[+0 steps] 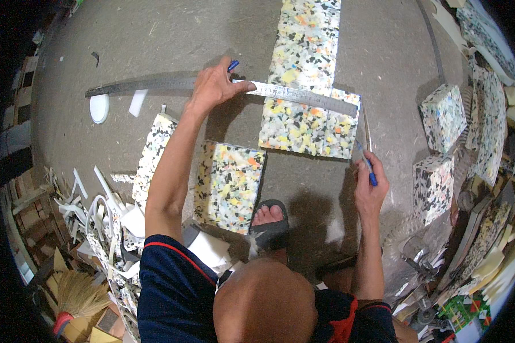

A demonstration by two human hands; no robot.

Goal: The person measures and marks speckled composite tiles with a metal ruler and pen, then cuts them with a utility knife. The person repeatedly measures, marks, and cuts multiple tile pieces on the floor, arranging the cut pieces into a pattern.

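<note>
A long metal ruler (280, 91) lies across speckled foam blocks (292, 128), its right end near the blocks' right edge. My left hand (214, 86) is closed on the ruler, thumb on its top face. A blue pen cap or pen end (233, 66) sticks out between that hand's fingers. My right hand (372, 186) pinches a pen with a blue end (373, 179), its tip pointing up beside the blocks' lower right corner. A thin pale strip (368, 128) stands out from the floor just right of the blocks. Whether the pen touches the foam I cannot tell.
A long speckled foam piece (303, 43) runs away at the top. Another foam block (229, 186) lies near my sandalled foot (270, 220). Two foam blocks (443, 117) stand at the right before piled scraps. White offcuts (106, 211) and a straw broom (77, 294) are at lower left.
</note>
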